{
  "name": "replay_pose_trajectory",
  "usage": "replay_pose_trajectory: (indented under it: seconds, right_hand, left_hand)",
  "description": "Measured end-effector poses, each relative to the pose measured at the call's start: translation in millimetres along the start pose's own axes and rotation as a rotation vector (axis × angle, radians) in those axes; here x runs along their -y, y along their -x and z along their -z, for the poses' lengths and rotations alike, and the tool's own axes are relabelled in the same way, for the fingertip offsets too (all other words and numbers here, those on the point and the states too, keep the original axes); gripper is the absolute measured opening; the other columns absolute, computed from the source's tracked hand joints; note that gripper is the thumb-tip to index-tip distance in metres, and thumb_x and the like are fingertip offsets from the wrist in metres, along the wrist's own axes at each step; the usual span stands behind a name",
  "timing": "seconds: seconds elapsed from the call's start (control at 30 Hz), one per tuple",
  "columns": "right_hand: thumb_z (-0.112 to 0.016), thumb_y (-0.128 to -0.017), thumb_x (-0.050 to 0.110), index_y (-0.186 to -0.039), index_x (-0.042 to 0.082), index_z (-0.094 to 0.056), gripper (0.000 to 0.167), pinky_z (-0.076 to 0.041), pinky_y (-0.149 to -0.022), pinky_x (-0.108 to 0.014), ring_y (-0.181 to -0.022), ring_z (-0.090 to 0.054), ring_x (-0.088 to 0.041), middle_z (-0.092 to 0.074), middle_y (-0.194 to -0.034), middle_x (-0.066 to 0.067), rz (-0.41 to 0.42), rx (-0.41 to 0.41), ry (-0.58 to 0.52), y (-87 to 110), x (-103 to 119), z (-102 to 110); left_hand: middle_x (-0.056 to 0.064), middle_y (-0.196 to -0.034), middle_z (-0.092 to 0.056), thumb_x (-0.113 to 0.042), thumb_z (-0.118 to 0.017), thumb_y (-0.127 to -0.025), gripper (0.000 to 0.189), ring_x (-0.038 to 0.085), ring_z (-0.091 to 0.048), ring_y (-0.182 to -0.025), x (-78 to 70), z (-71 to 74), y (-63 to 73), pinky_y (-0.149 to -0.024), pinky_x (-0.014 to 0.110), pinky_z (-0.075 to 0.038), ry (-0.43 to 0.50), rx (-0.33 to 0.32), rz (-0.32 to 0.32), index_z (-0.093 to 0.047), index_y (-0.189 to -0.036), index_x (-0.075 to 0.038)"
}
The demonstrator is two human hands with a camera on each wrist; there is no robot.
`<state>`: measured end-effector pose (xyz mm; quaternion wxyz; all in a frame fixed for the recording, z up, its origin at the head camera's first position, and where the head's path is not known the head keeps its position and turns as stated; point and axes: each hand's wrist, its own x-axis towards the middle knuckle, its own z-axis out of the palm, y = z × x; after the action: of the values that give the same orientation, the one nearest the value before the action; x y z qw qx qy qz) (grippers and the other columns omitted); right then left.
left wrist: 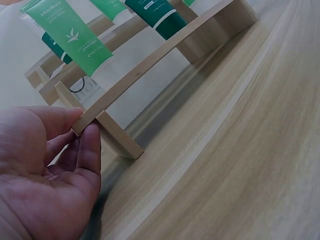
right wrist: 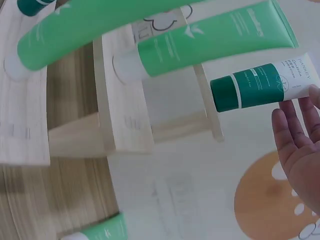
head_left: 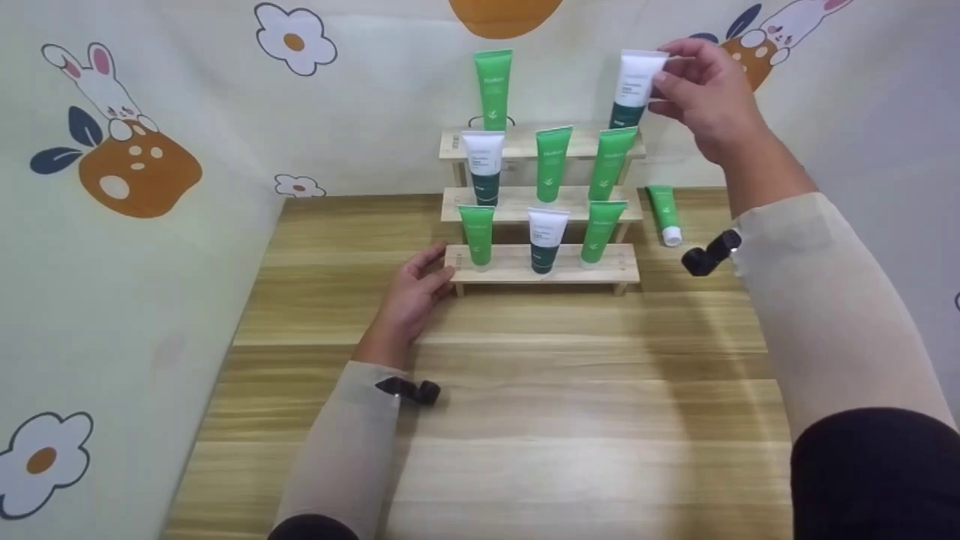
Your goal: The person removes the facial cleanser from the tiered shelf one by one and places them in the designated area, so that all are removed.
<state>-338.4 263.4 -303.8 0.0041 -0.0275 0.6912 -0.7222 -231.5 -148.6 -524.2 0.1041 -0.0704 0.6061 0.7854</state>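
My right hand (head_left: 709,101) pinches a white and dark green squeeze tube (head_left: 634,86) near its flat top end, cap down, at the right end of the top shelf. In the right wrist view the tube's dark cap (right wrist: 225,94) is right at the shelf edge. My left hand (head_left: 412,296) grips the left end of the lowest wooden shelf (head_left: 510,275), thumb above and fingers beneath, as the left wrist view shows. Three tubes stand on that shelf: a green tube (head_left: 476,234), a white and dark green tube (head_left: 545,238) and another green tube (head_left: 602,232).
The middle shelf (head_left: 517,212) bears a white and dark green tube (head_left: 485,166) and two green tubes. One green tube (head_left: 493,90) stands at the top shelf's left. Another green tube (head_left: 664,215) lies on the wooden table (head_left: 540,420), right of the rack. A patterned cloth (head_left: 375,112) hangs behind.
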Motion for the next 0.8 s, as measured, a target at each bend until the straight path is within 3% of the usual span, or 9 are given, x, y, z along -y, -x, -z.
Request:
replay_pose_trajectory:
  seconds: [0.13,0.4,0.67,0.8]
  right_hand:
    - [-0.080,-0.095,0.017,-0.140,0.018,-0.062,0.049,-0.062,-0.097,-0.024,-0.122,-0.067,-0.025,-0.062,-0.136,-0.004,0.007,-0.028,-0.050,5.8,0,15]
    - [-0.084,-0.092,0.017,-0.142,0.021,-0.062,0.054,-0.062,-0.097,-0.027,-0.123,-0.069,-0.025,-0.061,-0.141,-0.004,0.004,-0.094,-0.143,18.0,-9,49]
    - [-0.085,-0.091,0.022,-0.145,0.023,-0.060,0.060,-0.065,-0.090,-0.027,-0.125,-0.065,-0.022,-0.060,-0.138,-0.001,-0.098,-0.149,-0.131,25.6,-39,84]
    - [-0.086,-0.090,0.020,-0.147,0.022,-0.059,0.063,-0.066,-0.089,-0.027,-0.122,-0.067,-0.022,-0.062,-0.136,-0.002,-0.106,-0.169,-0.162,26.8,-58,97]
  left_hand:
    - [0.007,-0.168,-0.045,-0.002,-0.065,-0.104,0.062,0.023,-0.058,-0.136,-0.7,0.8,0.6,-0.098,0.026,-0.059,0.005,-0.004,-0.003,-0.045,-0.162,-0.008]
    - [0.006,-0.168,-0.045,-0.002,-0.065,-0.104,0.061,0.023,-0.058,-0.137,-1.6,-0.3,1.6,-0.098,0.026,-0.060,0.008,-0.007,-0.003,-0.045,-0.161,-0.008]
    - [0.005,-0.169,-0.045,-0.002,-0.065,-0.104,0.063,0.024,-0.059,-0.136,-2.1,-0.1,1.2,-0.101,0.028,-0.060,-0.010,-0.006,0.002,-0.045,-0.162,-0.010]
    - [0.005,-0.168,-0.045,-0.002,-0.065,-0.104,0.061,0.022,-0.059,-0.134,-0.9,-0.1,0.9,-0.101,0.026,-0.060,-0.004,-0.009,0.001,-0.045,-0.162,-0.010]
